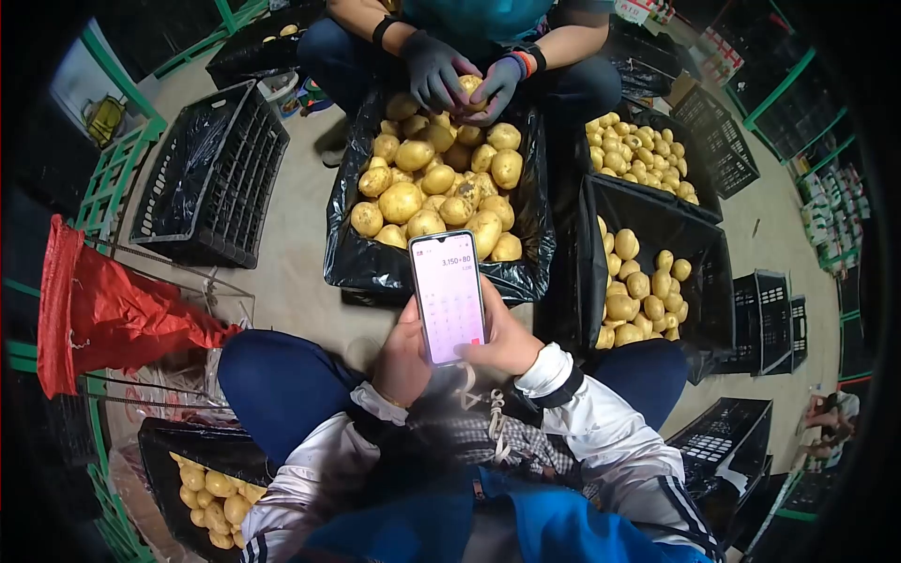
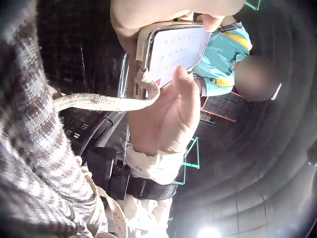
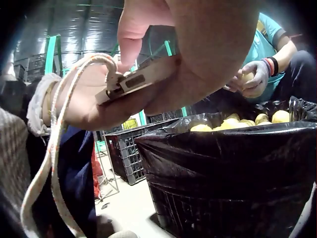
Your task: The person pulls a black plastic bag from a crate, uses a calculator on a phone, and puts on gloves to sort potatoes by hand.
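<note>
A smartphone (image 1: 449, 298) with a pale pink calculator screen reading "3,150+80" is held upright between both hands. My left hand (image 1: 404, 355) grips its lower left edge. My right hand (image 1: 507, 338) wraps the lower right side, its thumb over the bottom of the screen. In the left wrist view, the phone (image 2: 173, 52) sits between the left hand (image 2: 168, 15) and the right hand (image 2: 166, 116). A cord lanyard (image 3: 54, 144) hangs from the phone's lower end. Just beyond the phone stands a black-lined crate of potatoes (image 1: 343, 249).
Opposite, a person's grey-gloved hands (image 1: 436, 75) hold a potato (image 1: 471, 86) over the crate. Lined potato crates (image 1: 704, 249) stand at right, another (image 1: 249, 446) at lower left. A black crate (image 1: 249, 202) and a red sack (image 1: 122, 314) lie to the left.
</note>
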`<action>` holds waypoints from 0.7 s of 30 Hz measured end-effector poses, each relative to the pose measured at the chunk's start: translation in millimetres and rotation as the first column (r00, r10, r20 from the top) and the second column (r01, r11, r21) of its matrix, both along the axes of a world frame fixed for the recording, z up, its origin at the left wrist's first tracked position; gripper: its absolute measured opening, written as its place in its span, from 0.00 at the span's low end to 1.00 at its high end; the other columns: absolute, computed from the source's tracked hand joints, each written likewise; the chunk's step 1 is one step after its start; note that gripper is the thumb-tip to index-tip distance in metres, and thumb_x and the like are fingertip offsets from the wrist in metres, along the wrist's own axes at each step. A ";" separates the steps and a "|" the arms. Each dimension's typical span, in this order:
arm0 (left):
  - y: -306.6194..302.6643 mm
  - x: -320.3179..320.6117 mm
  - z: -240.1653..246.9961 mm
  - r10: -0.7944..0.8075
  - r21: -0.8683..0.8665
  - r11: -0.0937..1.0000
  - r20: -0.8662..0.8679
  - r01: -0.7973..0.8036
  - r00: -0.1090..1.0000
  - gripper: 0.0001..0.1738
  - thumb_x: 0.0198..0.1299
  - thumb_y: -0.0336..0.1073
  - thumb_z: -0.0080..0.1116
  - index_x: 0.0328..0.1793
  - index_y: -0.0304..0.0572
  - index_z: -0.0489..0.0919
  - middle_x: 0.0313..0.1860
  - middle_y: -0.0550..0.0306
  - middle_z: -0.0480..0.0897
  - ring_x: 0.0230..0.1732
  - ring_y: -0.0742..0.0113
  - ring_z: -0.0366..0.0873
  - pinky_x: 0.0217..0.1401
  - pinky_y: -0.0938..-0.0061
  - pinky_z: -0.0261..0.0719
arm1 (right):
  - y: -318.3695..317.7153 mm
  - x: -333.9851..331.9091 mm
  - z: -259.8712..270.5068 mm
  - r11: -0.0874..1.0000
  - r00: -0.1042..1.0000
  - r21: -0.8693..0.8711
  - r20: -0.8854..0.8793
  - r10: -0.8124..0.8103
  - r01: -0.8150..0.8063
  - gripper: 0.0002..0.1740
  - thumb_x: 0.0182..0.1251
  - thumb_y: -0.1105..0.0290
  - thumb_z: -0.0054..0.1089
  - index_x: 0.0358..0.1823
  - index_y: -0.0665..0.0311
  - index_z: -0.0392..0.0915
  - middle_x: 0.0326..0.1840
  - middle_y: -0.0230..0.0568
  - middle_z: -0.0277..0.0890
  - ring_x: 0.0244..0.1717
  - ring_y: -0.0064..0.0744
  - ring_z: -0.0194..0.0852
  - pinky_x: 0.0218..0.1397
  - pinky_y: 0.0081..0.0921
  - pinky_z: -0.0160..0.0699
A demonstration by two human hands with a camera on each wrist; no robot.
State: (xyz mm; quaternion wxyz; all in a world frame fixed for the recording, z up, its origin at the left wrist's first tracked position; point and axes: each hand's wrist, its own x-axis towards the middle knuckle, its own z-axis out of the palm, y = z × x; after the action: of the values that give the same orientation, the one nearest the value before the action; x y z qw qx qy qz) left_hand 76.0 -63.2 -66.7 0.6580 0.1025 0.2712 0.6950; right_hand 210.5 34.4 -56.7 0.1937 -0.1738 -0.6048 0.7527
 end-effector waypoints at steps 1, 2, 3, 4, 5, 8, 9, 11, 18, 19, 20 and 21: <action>-0.3 -0.6 -1.0 0.001 0.005 1.000 -0.003 -0.001 1.000 0.33 0.59 0.36 0.37 0.73 0.39 0.50 0.68 0.49 0.64 0.67 0.59 0.64 0.68 0.65 0.63 | 0.4 -0.2 -1.5 0.999 1.000 0.034 0.016 -0.008 0.007 0.56 0.44 0.83 0.61 0.74 0.65 0.34 0.67 0.39 0.56 0.67 0.27 0.54 0.68 0.27 0.56; -0.9 -1.3 -3.8 -0.013 -0.006 1.000 -0.025 0.013 1.000 0.34 0.60 0.37 0.34 0.74 0.42 0.48 0.68 0.49 0.63 0.67 0.58 0.65 0.67 0.63 0.64 | -0.7 -0.2 -1.3 0.999 1.000 0.039 0.013 -0.008 0.007 0.56 0.44 0.83 0.61 0.74 0.65 0.34 0.67 0.39 0.56 0.67 0.27 0.54 0.68 0.27 0.56; -1.4 -1.9 -6.1 -0.027 -0.019 0.999 -0.047 0.026 0.999 0.34 0.61 0.39 0.32 0.75 0.46 0.45 0.69 0.49 0.63 0.67 0.56 0.65 0.67 0.61 0.64 | -2.3 -1.4 1.4 0.999 0.999 0.021 0.002 -0.033 0.033 0.54 0.43 0.82 0.58 0.73 0.66 0.37 0.64 0.40 0.58 0.66 0.29 0.56 0.67 0.29 0.58; -1.4 -2.1 -7.7 -0.027 -0.013 1.000 -0.049 0.026 0.998 0.34 0.61 0.39 0.32 0.75 0.46 0.45 0.69 0.49 0.63 0.67 0.56 0.65 0.67 0.61 0.64 | -3.3 -2.0 3.1 0.998 0.998 0.004 -0.009 -0.059 0.059 0.51 0.42 0.81 0.55 0.72 0.66 0.41 0.62 0.41 0.60 0.65 0.31 0.58 0.66 0.30 0.60; -1.2 -2.4 -8.9 -0.026 -0.009 1.000 -0.041 0.025 0.999 0.34 0.61 0.39 0.32 0.75 0.45 0.45 0.69 0.49 0.63 0.67 0.56 0.65 0.68 0.61 0.64 | -3.5 -2.2 3.8 0.998 0.998 0.009 -0.011 -0.059 0.059 0.51 0.42 0.81 0.55 0.72 0.66 0.41 0.62 0.41 0.60 0.65 0.31 0.58 0.66 0.30 0.60; -1.4 -1.3 -5.8 -0.014 0.011 1.000 -0.010 0.014 1.000 0.33 0.61 0.38 0.34 0.74 0.42 0.47 0.68 0.49 0.63 0.67 0.58 0.65 0.67 0.63 0.64 | -3.4 -2.1 5.1 0.999 0.999 0.007 -0.030 -0.041 0.041 0.51 0.44 0.80 0.56 0.72 0.66 0.41 0.63 0.42 0.59 0.65 0.31 0.58 0.66 0.30 0.61; -1.3 -1.3 -4.2 -0.003 0.021 1.000 0.015 0.003 1.000 0.33 0.61 0.37 0.36 0.73 0.39 0.50 0.67 0.50 0.64 0.66 0.60 0.65 0.67 0.65 0.64 | -3.0 -2.3 3.7 0.999 0.999 0.027 -0.031 -0.044 0.044 0.50 0.44 0.79 0.56 0.72 0.66 0.41 0.63 0.42 0.59 0.65 0.31 0.58 0.66 0.30 0.61; -1.9 -1.5 -3.3 -0.005 0.024 1.000 0.010 0.005 1.000 0.33 0.61 0.37 0.35 0.73 0.39 0.50 0.67 0.49 0.64 0.66 0.60 0.65 0.67 0.65 0.64 | -3.9 -2.4 3.6 0.998 0.998 0.050 -0.035 -0.046 0.048 0.50 0.45 0.79 0.57 0.71 0.66 0.41 0.63 0.42 0.59 0.66 0.31 0.58 0.66 0.30 0.61; -1.0 -1.4 -7.4 -0.008 0.021 1.000 -0.045 0.009 0.999 0.34 0.61 0.38 0.32 0.75 0.43 0.45 0.69 0.48 0.62 0.68 0.55 0.63 0.69 0.60 0.61 | -4.1 -2.5 5.2 0.996 0.999 0.079 -0.013 -0.050 0.051 0.51 0.44 0.79 0.57 0.71 0.67 0.41 0.63 0.42 0.59 0.66 0.31 0.57 0.67 0.30 0.60; -0.8 -1.6 -6.8 -0.007 0.022 1.000 -0.046 0.008 0.999 0.34 0.61 0.38 0.32 0.75 0.43 0.45 0.69 0.48 0.62 0.68 0.55 0.63 0.69 0.60 0.61 | -4.0 -2.6 4.8 0.996 0.999 0.076 -0.010 -0.047 0.048 0.51 0.44 0.79 0.58 0.71 0.67 0.41 0.63 0.42 0.58 0.66 0.31 0.57 0.67 0.30 0.59; -0.7 -1.5 -6.0 -0.008 0.028 1.000 -0.039 0.009 0.999 0.34 0.61 0.38 0.32 0.75 0.43 0.45 0.69 0.48 0.62 0.68 0.55 0.63 0.69 0.60 0.61 | -3.8 -2.6 3.6 0.996 0.999 0.076 -0.011 -0.047 0.048 0.51 0.44 0.79 0.58 0.71 0.67 0.41 0.63 0.42 0.58 0.66 0.31 0.57 0.67 0.30 0.59; -0.8 -1.4 -5.5 -0.009 0.034 0.999 -0.032 0.010 0.999 0.34 0.61 0.38 0.32 0.75 0.43 0.45 0.69 0.48 0.62 0.68 0.55 0.63 0.70 0.60 0.61 | -3.5 -2.4 2.0 0.994 0.999 0.097 -0.009 -0.049 0.049 0.51 0.44 0.79 0.58 0.72 0.67 0.41 0.64 0.42 0.58 0.67 0.31 0.56 0.67 0.31 0.59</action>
State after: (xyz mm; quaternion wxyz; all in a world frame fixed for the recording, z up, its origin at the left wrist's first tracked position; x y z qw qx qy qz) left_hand 74.7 -64.0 -72.2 0.6551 0.1261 0.2691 0.6946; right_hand 208.1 30.8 -54.7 0.2223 -0.1764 -0.6357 0.7179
